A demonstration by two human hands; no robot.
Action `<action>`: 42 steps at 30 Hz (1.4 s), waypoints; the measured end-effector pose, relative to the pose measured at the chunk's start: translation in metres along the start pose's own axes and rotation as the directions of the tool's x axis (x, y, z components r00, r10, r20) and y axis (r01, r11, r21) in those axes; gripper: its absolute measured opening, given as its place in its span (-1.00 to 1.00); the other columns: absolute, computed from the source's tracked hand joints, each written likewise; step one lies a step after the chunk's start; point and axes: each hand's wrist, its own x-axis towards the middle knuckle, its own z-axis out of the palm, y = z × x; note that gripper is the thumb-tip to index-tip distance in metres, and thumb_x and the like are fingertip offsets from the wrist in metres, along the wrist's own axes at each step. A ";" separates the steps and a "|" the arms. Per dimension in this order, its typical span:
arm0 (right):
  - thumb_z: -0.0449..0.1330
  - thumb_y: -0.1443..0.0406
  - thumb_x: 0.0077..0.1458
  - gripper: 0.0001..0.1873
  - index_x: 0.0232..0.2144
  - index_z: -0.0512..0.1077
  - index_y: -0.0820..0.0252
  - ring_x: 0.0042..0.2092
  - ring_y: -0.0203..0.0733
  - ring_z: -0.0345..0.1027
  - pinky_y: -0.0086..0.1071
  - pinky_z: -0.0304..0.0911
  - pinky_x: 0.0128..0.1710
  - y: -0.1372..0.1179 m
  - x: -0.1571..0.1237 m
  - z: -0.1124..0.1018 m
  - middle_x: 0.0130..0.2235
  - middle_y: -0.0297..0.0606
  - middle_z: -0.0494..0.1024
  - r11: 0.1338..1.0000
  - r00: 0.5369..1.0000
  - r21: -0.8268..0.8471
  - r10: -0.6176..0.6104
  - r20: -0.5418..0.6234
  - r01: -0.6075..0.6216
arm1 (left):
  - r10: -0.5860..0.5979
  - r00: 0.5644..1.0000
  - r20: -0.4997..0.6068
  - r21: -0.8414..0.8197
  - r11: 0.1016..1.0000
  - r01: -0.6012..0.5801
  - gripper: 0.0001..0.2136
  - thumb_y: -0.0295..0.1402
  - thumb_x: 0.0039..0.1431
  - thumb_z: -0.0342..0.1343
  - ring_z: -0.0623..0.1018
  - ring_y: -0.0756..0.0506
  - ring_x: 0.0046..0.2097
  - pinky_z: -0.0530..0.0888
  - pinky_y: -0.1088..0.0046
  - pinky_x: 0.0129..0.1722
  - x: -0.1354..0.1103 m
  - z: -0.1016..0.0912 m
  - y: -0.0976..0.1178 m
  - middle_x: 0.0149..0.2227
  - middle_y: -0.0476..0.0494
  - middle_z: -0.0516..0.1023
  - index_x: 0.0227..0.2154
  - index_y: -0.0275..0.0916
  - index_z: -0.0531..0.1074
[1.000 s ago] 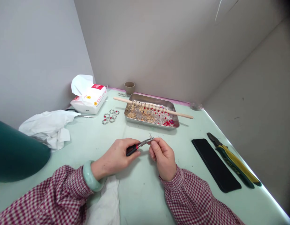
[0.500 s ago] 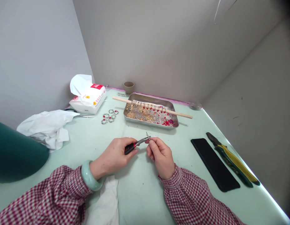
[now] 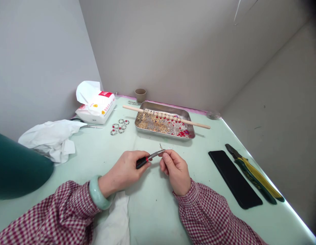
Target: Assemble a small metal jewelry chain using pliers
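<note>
My left hand (image 3: 123, 170) is closed around small red-and-black-handled pliers (image 3: 147, 159), whose metal jaws point right. Their tips meet a tiny wire piece (image 3: 161, 147) that my right hand (image 3: 175, 169) pinches between thumb and fingers. Both hands hover just above the pale green table (image 3: 153, 211), near its middle. A green bangle (image 3: 96, 192) circles my left wrist, and both arms wear red checked sleeves.
Behind the hands stands a metal tray (image 3: 191, 136) of gold, red and clear beads with a wooden stick (image 3: 199, 125) across it. Beaded rings (image 3: 119, 126), a tissue pack (image 3: 96, 106), white cloth (image 3: 50, 137) and a cup (image 3: 140, 94) lie left and back. A black strip (image 3: 234, 178) and yellow-green pliers (image 3: 255, 178) lie right.
Both hands with the pliers and wire piece shifted slightly left and back; the grips are unchanged.
</note>
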 end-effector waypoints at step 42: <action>-0.01 0.17 0.23 -0.76 -0.30 0.35 0.20 -0.59 -0.42 0.07 -0.50 0.05 -0.57 0.000 -0.004 0.001 -0.62 -0.48 0.26 0.991 0.995 -0.100 -0.098 -0.033 0.094 | -0.032 0.999 -0.006 -0.030 0.999 0.032 -0.78 -0.29 0.18 -0.06 0.31 0.02 -0.47 0.21 0.52 -0.44 0.000 0.005 0.001 -0.51 0.01 0.40 -0.39 -0.27 0.43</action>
